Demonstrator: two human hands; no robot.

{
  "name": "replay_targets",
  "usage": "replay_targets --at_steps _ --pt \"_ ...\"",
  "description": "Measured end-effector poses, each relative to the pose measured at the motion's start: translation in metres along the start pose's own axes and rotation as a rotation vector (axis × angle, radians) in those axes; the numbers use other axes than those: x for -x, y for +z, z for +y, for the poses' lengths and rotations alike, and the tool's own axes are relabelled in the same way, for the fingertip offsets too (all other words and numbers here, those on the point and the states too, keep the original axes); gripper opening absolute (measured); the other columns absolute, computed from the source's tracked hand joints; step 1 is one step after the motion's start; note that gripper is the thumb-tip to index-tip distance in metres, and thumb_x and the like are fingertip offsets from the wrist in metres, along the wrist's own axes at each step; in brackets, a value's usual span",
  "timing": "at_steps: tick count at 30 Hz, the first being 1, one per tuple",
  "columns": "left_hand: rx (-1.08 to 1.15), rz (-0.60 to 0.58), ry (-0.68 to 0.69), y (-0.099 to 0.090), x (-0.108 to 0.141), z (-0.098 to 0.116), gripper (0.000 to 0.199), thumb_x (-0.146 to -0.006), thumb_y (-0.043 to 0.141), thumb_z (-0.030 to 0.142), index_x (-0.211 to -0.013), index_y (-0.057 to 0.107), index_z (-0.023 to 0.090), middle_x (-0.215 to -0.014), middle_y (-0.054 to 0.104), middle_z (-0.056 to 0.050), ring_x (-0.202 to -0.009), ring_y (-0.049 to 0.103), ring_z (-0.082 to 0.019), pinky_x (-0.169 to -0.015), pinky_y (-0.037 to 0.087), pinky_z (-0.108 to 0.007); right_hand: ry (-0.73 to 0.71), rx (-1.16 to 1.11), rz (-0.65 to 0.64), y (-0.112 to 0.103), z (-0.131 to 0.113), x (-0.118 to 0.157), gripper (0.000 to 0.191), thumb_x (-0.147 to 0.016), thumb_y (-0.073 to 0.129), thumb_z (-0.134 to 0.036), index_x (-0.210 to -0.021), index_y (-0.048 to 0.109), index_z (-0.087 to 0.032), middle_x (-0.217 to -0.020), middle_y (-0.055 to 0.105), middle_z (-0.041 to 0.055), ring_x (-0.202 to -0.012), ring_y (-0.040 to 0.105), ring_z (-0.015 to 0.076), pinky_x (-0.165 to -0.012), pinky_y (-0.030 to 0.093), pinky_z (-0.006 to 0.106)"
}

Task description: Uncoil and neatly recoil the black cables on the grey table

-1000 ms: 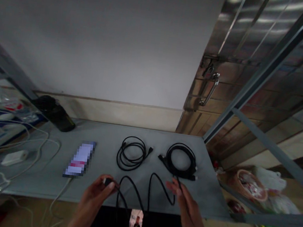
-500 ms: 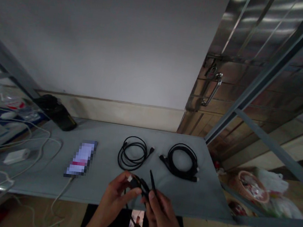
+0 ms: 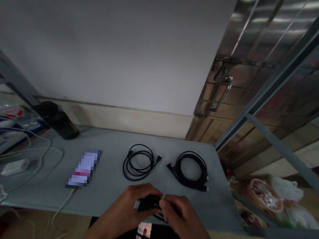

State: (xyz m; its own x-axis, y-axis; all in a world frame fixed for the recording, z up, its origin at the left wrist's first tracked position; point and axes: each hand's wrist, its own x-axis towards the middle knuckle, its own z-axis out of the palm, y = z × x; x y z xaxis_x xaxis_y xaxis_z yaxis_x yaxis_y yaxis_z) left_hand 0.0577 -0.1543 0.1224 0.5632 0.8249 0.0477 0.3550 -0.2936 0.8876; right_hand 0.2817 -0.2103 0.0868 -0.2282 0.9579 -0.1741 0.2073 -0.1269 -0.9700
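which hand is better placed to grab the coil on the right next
Probably the right hand: it is nearer that coil than the left hand, though both are busy with a black cable.

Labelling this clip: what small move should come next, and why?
Probably pinch the bundled black cable with the left hand and snug its loops with the right hand: both hands are on it, and a few strands show loose below the fingers.

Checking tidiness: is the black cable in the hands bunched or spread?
Bunched: the black cable shows only short loops between left hand and right hand.
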Motion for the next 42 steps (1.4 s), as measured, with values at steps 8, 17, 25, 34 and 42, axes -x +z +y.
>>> replay_targets --at_steps 8,17,25,34,42 --pt "0.093 0.199 -0.014 0.020 0.000 -0.038 0.025 -0.088 0.091 0.045 -0.087 0.084 0.022 -0.078 0.079 -0.001 -0.074 0.071 -0.019 -0.071 0.051 -0.027 -0.143 0.196 0.064 0.003 0.013 -0.020 0.050 -0.110 0.059 -0.065 -0.086 0.068 -0.023 -0.076 0.058 -0.0030 -0.079 0.055 0.0175 -0.078 0.039 0.031" --pt "0.203 0.521 -0.063 0.038 0.006 -0.089 0.044 -0.080 0.093 0.062 -0.075 0.079 0.020 -0.069 0.073 -0.002 -0.069 0.066 -0.020 -0.066 0.049 -0.028 -0.126 0.023 0.124 0.011 0.050 -0.033 0.054 -0.106 0.061 -0.068 -0.078 0.056 -0.023 -0.069 0.045 -0.0057 -0.069 0.046 0.0145 -0.064 0.033 0.029" --pt "0.431 0.154 -0.061 0.004 0.021 -0.078 0.046 -0.103 0.072 0.062 -0.105 0.085 0.017 -0.069 0.074 -0.003 -0.058 0.065 -0.017 -0.061 0.054 -0.028 -0.252 0.224 0.158 0.008 0.031 -0.024 0.052 -0.111 0.062 -0.065 -0.081 0.060 -0.023 -0.067 0.052 -0.0064 -0.064 0.050 0.0132 -0.064 0.035 0.027" --pt "0.003 -0.052 -0.028 -0.008 0.020 -0.026 0.033 -0.115 0.057 0.044 -0.110 0.085 0.025 -0.103 0.086 -0.005 -0.094 0.078 -0.021 -0.090 0.057 -0.028 -0.382 0.530 0.135 0.025 0.043 -0.022 0.052 -0.115 0.049 -0.071 -0.101 0.071 -0.025 -0.093 0.081 0.0006 -0.087 0.077 0.0209 -0.084 0.046 0.031" --pt "-0.032 0.132 -0.067 0.017 0.020 -0.064 0.046 -0.109 0.063 0.054 -0.080 0.073 0.020 -0.072 0.070 -0.001 -0.070 0.066 -0.018 -0.069 0.045 -0.027 -0.287 0.443 0.145 0.023 0.066 -0.028 0.056 -0.105 0.064 -0.078 -0.092 0.071 -0.024 -0.078 0.073 -0.0003 -0.072 0.068 0.0188 -0.071 0.043 0.030"
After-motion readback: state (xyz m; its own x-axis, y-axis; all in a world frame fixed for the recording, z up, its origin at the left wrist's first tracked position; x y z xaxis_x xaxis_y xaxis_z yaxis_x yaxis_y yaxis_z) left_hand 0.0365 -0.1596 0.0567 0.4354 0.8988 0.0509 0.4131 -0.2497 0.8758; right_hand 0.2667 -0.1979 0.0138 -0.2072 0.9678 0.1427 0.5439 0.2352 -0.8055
